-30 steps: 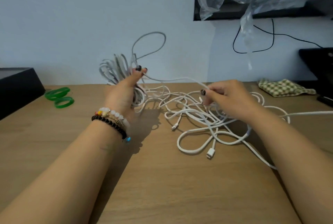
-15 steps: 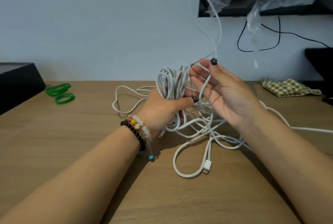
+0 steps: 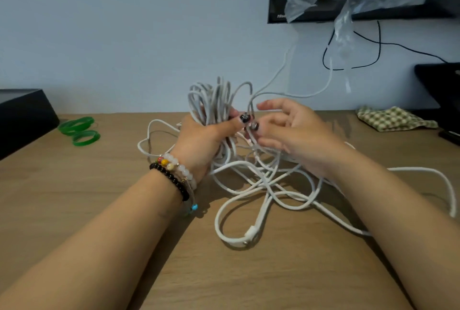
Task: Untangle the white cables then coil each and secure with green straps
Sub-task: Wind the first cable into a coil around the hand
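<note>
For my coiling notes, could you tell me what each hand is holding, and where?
The left hand grips the coil at its lower end. The right hand pinches a loose strand beside it.

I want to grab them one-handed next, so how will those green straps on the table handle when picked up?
The green straps look like thin flat loops, so probably light and floppy. Lying flat on the table, they seem unlikely to roll, though possibly slick.

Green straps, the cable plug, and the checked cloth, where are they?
green straps (image 3: 86, 137): head view, on the nearer ring's band.
cable plug (image 3: 251, 234): head view, on its white body.
checked cloth (image 3: 393, 119): head view, on its middle.
</note>
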{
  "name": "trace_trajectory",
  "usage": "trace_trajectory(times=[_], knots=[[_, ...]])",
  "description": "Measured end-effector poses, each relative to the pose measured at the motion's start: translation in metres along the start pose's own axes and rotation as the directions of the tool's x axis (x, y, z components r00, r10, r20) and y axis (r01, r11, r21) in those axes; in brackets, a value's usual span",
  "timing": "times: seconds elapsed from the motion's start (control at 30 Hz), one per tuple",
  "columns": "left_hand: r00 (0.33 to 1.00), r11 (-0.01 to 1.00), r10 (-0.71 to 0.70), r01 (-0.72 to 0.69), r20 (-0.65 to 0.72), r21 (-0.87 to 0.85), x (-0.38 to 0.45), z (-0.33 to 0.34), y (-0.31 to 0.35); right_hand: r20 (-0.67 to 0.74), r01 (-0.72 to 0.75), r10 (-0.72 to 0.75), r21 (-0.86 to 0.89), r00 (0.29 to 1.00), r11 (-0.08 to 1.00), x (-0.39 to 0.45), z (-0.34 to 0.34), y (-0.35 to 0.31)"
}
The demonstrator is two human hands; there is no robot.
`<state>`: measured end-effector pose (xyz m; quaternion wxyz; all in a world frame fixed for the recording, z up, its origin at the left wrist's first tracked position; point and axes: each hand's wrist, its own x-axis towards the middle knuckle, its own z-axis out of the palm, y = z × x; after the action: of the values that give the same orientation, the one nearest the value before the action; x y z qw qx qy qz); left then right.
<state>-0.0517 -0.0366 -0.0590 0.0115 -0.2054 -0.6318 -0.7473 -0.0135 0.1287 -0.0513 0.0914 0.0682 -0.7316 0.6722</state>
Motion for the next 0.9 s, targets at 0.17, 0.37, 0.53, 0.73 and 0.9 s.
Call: trace_trajectory(times=[0.17, 0.37, 0.53, 0.73, 0.9], knots=[[0.987, 0.969, -0.144, 0.125, -0.076, -0.212, 0.006, -0.008, -0.001, 0.208, 0.145, -0.020, -0.606, 0.978, 0.782, 0.000, -0.003, 0.009], [0.925, 0.875, -0.300, 0.170, -0.232, -0.453, 0.016, -0.025, 0.008, 0.164, 0.129, -0.007, -0.748, 0.986, 0.651, 0.003, -0.020, 0.012], [0.903, 0.880, -0.305, 0.147, -0.301, -0.451, 0.016, -0.027, 0.007, 0.153, 0.115, 0.012, -0.791, 0.988, 0.600, 0.005, -0.026, 0.012], [0.960, 0.929, -0.263, 0.226, -0.093, -0.292, 0.007, -0.017, 0.005, 0.068, 0.133, -0.122, -0.715, 0.990, 0.686, 0.005, -0.021, 0.013], [0.994, 0.993, -0.108, 0.108, -0.014, 0.037, -0.002, 0.002, -0.010, 0.033, 0.137, -0.147, -0.613, 0.989, 0.778, 0.003, -0.011, 0.014]])
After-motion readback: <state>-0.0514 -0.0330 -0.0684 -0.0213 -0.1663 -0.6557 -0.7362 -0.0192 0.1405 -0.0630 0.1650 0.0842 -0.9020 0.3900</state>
